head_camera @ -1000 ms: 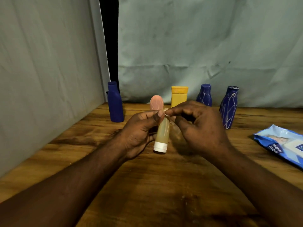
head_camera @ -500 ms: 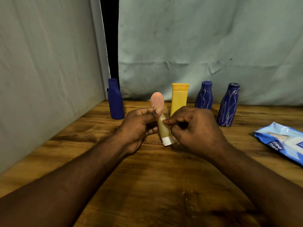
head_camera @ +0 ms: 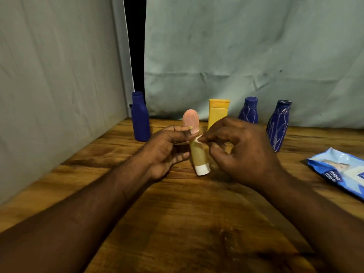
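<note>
Far left: A grey cloth (head_camera: 59, 85) hung along the left side of the wooden desk (head_camera: 187, 223).
Back left: A plain blue bottle (head_camera: 140, 117) stood upright at the desk's rear corner, well apart from the hands.
Left hand: The left hand (head_camera: 167, 150) pinched the tube near its top between thumb and forefinger, with the other fingers loosely curled below.
Tube: The tan tube (head_camera: 199, 156) was held between the two hands in mid-frame, near upright and slightly tilted. Its white cap (head_camera: 202, 170) was at the bottom, close over the desk; whether it touched the wood could not be told.
Pink tip: A pink tip (head_camera: 190, 120), oval in shape, rose above the left thumb at the tube's upper end.
Behind the hands: A yellow bottle (head_camera: 218, 113) stood upright near the back cloth, its lower part hidden by the right hand's fingers.
Right hand: The right hand (head_camera: 242, 152) pinched a white bit (head_camera: 199, 139) at the tube's upper end with its fingertips, the remaining fingers curled. What the bit was stayed unclear.
Back right: A streaked bottle (head_camera: 249, 110) stood upright behind the right hand, and a taller streaked bottle (head_camera: 278, 125) stood just to its right.
Far right: A wipes pack (head_camera: 342, 172), blue, lay flat at the desk's right edge, well apart from the hands.
</note>
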